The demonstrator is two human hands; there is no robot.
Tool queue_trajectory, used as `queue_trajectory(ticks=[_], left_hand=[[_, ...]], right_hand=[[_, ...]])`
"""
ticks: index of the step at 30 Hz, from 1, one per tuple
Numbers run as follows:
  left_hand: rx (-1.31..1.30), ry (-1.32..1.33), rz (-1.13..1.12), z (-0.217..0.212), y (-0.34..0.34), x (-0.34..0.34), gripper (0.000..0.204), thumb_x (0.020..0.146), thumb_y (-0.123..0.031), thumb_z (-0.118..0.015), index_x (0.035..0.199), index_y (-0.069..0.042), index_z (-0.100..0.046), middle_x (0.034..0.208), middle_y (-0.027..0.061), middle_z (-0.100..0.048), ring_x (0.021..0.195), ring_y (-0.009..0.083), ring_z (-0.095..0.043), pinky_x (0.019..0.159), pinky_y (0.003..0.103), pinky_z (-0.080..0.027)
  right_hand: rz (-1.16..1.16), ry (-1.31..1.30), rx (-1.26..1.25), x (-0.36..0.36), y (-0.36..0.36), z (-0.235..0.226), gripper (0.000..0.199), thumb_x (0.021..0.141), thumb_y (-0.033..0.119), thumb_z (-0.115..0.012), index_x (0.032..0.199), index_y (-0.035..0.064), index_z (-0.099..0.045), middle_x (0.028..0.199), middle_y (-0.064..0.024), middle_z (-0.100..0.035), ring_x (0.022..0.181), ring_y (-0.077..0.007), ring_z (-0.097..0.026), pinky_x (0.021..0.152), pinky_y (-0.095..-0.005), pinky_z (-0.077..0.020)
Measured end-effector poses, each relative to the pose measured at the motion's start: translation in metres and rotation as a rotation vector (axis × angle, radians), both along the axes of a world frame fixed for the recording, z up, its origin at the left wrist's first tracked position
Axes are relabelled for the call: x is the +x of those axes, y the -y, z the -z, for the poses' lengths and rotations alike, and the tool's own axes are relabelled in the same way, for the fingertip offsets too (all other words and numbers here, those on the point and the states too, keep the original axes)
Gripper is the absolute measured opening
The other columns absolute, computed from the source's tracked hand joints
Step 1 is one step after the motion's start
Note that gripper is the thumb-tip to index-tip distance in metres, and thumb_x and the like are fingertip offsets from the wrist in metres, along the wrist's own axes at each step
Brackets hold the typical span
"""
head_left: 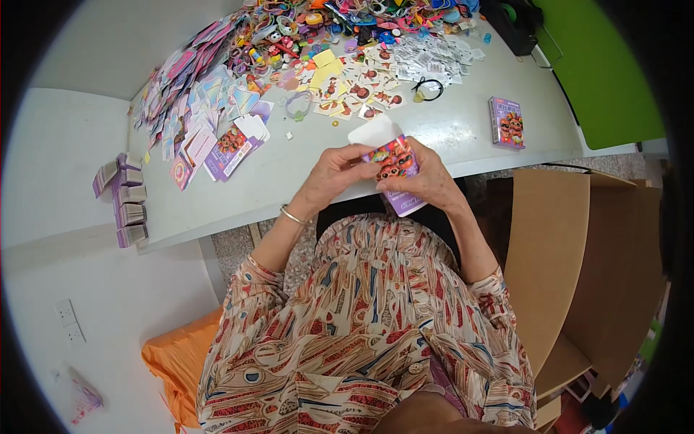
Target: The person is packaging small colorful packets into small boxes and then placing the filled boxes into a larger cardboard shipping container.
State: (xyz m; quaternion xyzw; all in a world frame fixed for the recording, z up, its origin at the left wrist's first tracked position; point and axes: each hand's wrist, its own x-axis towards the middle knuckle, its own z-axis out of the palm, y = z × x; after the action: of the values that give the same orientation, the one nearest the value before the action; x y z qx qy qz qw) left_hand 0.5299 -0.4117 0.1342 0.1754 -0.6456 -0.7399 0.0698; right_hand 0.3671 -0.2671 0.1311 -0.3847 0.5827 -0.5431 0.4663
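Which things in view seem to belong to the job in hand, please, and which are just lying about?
Seemingly in use:
- purple carton, in left hand and right hand
- matching purple box
- picture cards
- small trinkets

Probably just lying about:
- orange bag
- open cardboard box

Sm. lettering [412,205] on purple box [396,162] — illeg.

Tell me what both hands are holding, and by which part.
A purple carton: the left hand at its left edge, the right hand around its right side, thumb across the front.
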Motion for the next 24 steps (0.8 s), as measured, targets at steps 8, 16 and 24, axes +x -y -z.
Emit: queue_trajectory(ticks=[8,16,24], left_hand=[[0.114,-0.130,0.145,-0.028,0.005,-0.013,0.064,0.085,-0.006,-0.069,0.142,-0.007,-0.040,0.137,0.0090,-0.049,0.115,0.0134,-0.052,0.095,0.029,-0.046],[-0.249,0.234,0.365,-0.020,-0.002,-0.009,0.074,0.086,-0.017,-0.069,0.147,-0.008,-0.029,0.146,0.0096,-0.036,0.126,0.0187,-0.044,0.102,0.037,-0.043],[-0.622,-0.045,0.075,-0.020,-0.011,-0.012,0.076,0.085,-0.021,-0.071,0.147,-0.008,-0.029,0.144,0.0131,-0.039,0.127,0.0237,-0.045,0.102,0.039,-0.043]], right_hand=[[-0.134,-0.064,0.031,-0.009,-0.004,-0.002,0.060,0.063,0.027,-0.088,0.108,0.0010,-0.057,0.096,-0.0069,-0.065,0.087,-0.0140,-0.060,0.080,-0.0298,-0.0484],[-0.111,-0.032,-0.011,-0.009,-0.006,0.001,0.063,0.063,0.028,-0.087,0.110,-0.0008,-0.056,0.095,-0.0091,-0.065,0.088,-0.0154,-0.060,0.082,-0.0302,-0.0480],[-0.087,-0.219,0.006,-0.015,-0.003,0.008,0.064,0.063,0.032,-0.087,0.107,-0.0021,-0.055,0.093,-0.0134,-0.066,0.087,-0.0197,-0.062,0.080,-0.0331,-0.0489]])
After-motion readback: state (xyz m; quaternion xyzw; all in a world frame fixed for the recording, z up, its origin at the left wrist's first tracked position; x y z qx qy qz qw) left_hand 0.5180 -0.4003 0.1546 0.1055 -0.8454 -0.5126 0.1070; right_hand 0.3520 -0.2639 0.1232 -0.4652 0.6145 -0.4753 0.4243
